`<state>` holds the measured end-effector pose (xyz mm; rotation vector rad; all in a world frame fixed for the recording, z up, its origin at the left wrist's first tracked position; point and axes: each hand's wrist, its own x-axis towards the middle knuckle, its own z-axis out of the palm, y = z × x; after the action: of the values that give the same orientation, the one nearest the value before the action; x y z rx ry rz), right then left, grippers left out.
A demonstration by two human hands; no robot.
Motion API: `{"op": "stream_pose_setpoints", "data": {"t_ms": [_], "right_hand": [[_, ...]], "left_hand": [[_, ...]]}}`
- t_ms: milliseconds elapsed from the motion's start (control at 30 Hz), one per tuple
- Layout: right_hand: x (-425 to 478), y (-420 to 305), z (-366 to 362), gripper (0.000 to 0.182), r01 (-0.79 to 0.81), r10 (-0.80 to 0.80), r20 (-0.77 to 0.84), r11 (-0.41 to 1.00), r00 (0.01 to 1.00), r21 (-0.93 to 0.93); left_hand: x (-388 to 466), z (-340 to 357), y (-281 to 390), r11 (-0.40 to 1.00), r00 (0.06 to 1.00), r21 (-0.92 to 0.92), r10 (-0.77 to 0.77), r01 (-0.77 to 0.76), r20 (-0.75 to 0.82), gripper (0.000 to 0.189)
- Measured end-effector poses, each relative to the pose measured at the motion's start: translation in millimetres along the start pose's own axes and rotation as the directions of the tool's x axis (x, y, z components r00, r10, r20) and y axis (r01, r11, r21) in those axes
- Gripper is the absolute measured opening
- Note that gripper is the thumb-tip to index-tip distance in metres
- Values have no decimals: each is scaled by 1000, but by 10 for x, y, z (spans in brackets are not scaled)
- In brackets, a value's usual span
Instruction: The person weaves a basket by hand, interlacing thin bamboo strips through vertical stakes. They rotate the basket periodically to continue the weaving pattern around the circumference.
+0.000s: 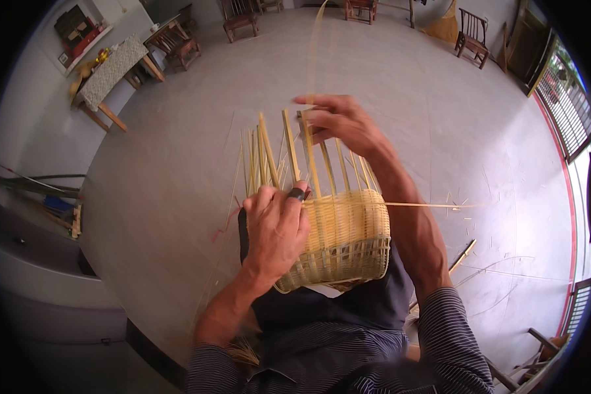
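Observation:
A partly woven bamboo basket [347,226] rests on my lap, its bare upright stakes [289,143] pointing away from me. My left hand [278,224] grips the basket's woven edge, with dark tape around one finger. Above the stakes, my right hand [342,120] is blurred, its fingers partly spread beside the tips of two stakes. A thin, pale strip [315,54] rises past its fingers; whether they pinch it cannot be told. Another thin strip [423,204] sticks out to the right from the basket's edge, passing over my right forearm.
Loose strips [497,271], small cuttings and a dark-edged stick [463,256] lie on the floor at right. A cloth-covered table [115,66] and wooden chairs [473,37] stand farther off. A wooden frame [541,364] is at the lower right. Tools and sticks [39,187] lie at left.

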<state>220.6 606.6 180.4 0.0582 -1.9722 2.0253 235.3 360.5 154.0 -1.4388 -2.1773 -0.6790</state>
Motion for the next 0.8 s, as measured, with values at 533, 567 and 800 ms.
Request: {"op": "stream_pose_setpoints", "data": {"t_ms": [533, 567, 800], "right_hand": [[-1473, 419, 90, 14, 295, 210, -692, 791, 691, 536], [-1537, 496, 50, 17, 346, 242, -676, 712, 696, 611], [-681, 377, -513, 46, -133, 211, -177, 919, 961, 371]], "left_hand": [[97, 74, 46, 997, 999, -79, -21, 23, 32, 13], [132, 47, 72, 999, 999, -47, -2, 3, 36, 14], [370, 84, 326, 985, 969, 86, 130, -151, 211, 32]]}}
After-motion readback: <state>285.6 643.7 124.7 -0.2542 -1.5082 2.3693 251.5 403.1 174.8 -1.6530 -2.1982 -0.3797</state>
